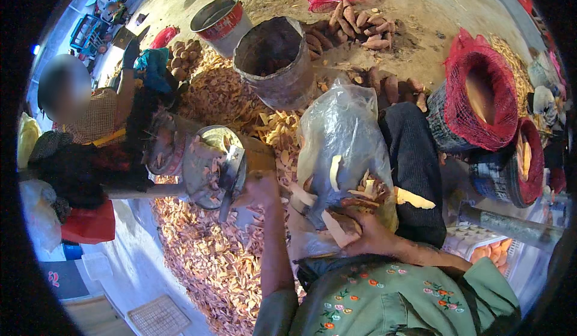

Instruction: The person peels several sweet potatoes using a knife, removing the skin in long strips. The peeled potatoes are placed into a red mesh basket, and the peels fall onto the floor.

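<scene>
My left hand [262,191] is closed around a broad-bladed knife [232,169], whose metal blade stands over the rim of a bucket [198,169] with peelings in it; the fingers are partly blurred. In my right hand [372,231], low over my lap, is a cut piece of sweet potato [339,228] with a pale face. A clear plastic sheet [345,124] covers my lap. On it lie peelings [367,191] and a pale strip [335,173]. Another pale slice [414,198] rests on my dark trouser leg.
Peelings [207,255] cover the floor at left. Ahead stand a large bucket [275,79] and a red-and-white bucket [221,25], with whole sweet potatoes [378,29] beyond. Net-lined buckets [489,106] and a white crate [473,241] are at right. A co-worker [90,110] sits at left.
</scene>
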`<state>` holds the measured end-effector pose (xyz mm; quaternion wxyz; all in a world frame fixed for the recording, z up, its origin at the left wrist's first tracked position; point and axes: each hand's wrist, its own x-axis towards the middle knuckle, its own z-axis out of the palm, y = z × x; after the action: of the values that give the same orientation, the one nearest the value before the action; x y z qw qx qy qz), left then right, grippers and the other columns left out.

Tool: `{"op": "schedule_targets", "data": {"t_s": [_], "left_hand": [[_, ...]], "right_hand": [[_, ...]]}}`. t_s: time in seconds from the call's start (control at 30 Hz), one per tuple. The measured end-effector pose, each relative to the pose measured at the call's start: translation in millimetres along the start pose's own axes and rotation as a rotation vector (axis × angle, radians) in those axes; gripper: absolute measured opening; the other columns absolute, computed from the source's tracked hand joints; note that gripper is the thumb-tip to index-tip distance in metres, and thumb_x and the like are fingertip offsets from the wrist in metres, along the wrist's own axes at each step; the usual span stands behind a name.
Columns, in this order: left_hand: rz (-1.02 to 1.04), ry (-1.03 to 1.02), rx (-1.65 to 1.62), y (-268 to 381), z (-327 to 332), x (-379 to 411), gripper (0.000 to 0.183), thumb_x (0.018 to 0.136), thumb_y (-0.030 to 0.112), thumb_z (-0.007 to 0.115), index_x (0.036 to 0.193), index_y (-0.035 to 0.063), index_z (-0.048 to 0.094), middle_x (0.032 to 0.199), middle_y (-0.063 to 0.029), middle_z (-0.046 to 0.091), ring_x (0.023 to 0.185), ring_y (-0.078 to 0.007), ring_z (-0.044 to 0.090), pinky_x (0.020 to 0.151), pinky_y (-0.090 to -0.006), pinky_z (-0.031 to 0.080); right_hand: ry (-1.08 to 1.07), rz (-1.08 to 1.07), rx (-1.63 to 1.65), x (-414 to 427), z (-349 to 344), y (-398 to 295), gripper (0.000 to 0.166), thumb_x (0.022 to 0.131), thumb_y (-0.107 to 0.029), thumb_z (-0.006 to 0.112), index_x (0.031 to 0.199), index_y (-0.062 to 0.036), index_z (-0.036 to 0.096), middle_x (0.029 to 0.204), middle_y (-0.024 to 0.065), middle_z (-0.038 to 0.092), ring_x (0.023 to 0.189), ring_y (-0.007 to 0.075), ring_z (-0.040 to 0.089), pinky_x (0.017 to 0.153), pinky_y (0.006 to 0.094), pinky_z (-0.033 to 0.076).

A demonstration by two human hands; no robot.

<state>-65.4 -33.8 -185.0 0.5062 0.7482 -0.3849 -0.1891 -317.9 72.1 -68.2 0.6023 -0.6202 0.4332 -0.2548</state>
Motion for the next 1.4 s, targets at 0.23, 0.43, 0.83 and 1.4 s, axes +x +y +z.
{"op": "schedule_targets", "data": {"t_s": [0.23,0.43,0.83,1.4], "left_hand": [[-0.470,-0.198,-0.473,116.9,-10.9,-50.4,0.011,0.064,0.000,0.056,0.073,0.0010,0.052,0.066,-0.0039,0.049,0.052,-0.0129,0.045,0.047,-0.0250,0.037],[-0.044,-0.356,-0.212,113.6,13.4,-57.8,0.006,0.063,0.003,0.055,0.066,-0.0014,0.052,0.055,-0.0022,0.047,0.049,-0.0133,0.043,0.046,-0.0276,0.035],[-0.323,-0.268,-0.446,131.3,-5.2,-55.1,0.008,0.064,0.004,0.056,0.070,0.0016,0.051,0.065,-0.0028,0.048,0.058,-0.0112,0.046,0.052,-0.0251,0.038],[-0.156,-0.115,-0.216,41.2,1.1,-23.4,0.008,0.064,-0.001,0.054,0.071,0.0001,0.050,0.063,-0.0036,0.048,0.052,-0.0144,0.044,0.049,-0.0275,0.038]], "right_hand": [[0.166,-0.060,-0.099,-1.6,-9.6,-7.8,0.085,0.050,-0.016,0.081,0.122,0.0027,0.040,0.114,0.0188,0.051,0.110,0.0299,0.048,0.096,0.0342,0.036],[0.086,0.103,-0.122,-1.1,-5.0,-1.2,0.081,0.052,-0.015,0.079,0.119,0.0060,0.040,0.113,0.0207,0.051,0.108,0.0305,0.050,0.094,0.0356,0.037],[0.172,-0.111,-0.188,-3.9,-9.7,-8.7,0.085,0.054,-0.019,0.079,0.122,0.0065,0.035,0.114,0.0233,0.050,0.106,0.0362,0.049,0.092,0.0384,0.038],[0.266,-0.073,-0.286,-6.6,-10.6,-12.7,0.085,0.051,-0.017,0.079,0.123,-0.0015,0.038,0.108,0.0215,0.053,0.099,0.0373,0.053,0.085,0.0404,0.044]]}}
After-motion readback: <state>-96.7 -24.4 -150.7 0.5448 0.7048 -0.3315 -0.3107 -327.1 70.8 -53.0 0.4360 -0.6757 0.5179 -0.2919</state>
